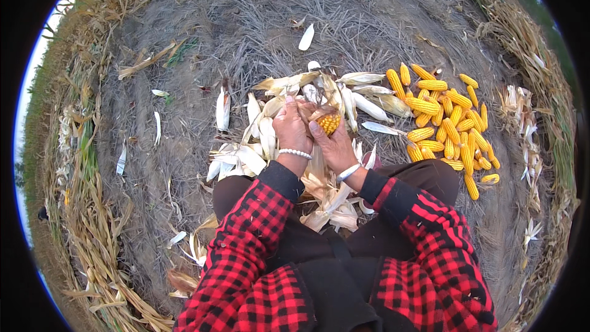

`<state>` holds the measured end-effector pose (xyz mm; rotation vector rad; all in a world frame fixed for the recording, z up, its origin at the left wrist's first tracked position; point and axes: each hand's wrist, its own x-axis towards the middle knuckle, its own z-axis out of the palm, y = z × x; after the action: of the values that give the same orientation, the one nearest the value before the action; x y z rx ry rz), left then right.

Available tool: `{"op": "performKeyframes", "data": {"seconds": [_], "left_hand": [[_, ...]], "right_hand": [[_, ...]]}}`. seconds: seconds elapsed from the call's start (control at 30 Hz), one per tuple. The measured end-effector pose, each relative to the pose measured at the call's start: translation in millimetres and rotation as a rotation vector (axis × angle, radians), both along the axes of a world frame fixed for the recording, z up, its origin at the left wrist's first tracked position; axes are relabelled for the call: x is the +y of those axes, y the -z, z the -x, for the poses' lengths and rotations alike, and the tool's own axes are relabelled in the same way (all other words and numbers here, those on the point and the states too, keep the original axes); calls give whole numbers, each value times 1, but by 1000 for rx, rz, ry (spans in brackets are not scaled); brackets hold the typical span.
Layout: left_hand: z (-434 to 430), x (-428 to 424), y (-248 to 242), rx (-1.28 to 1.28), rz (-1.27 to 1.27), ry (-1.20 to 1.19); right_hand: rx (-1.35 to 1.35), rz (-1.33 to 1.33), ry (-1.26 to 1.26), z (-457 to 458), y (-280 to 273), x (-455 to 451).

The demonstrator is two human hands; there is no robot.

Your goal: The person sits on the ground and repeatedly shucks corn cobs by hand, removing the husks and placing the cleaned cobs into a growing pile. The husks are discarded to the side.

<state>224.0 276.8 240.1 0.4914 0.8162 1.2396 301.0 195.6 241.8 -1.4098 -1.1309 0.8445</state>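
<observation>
Between my hands is a partly husked ear of corn (329, 122), its yellow kernels bare at one end and brown husk around the rest. My left hand (291, 129) grips the husk on its left side. My right hand (333, 144) is wrapped around the kernel end, thumb on the kernels. Unhusked ears of corn (268, 134) with pale husks lie around and beyond my hands. To the right rests a pile of husked yellow ears (454, 124). Loose corn husks (332, 203) lie between my legs, below my hands.
Dry cornstalks (99, 230) lie in a long row at the left, and another row of stalks (539, 55) curves along the right. Scattered husk pieces (306, 38) lie on the straw-covered soil (184, 83). My bent knees flank the loose husks.
</observation>
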Motion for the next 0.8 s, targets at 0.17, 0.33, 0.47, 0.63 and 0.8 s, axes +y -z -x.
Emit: {"op": "performKeyframes", "data": {"seconds": [0.17, 0.33, 0.47, 0.63, 0.8], "left_hand": [[-11, -6, -15, 100, -287, 44], [12, 7, -25, 133, -205, 620], [13, 4, -24, 469, -341, 547], [-5, -2, -28, 54, -31, 21], [1, 2, -32, -69, 76, -13]], "right_hand": [[-205, -10, 17, -15, 0, 8], [-126, -47, -360, -34, -6, 12], [-43, -51, -445, -35, -8, 7], [493, 45, -88, 2, 1, -3], [967, 8, -17, 15, 8, -2]]}}
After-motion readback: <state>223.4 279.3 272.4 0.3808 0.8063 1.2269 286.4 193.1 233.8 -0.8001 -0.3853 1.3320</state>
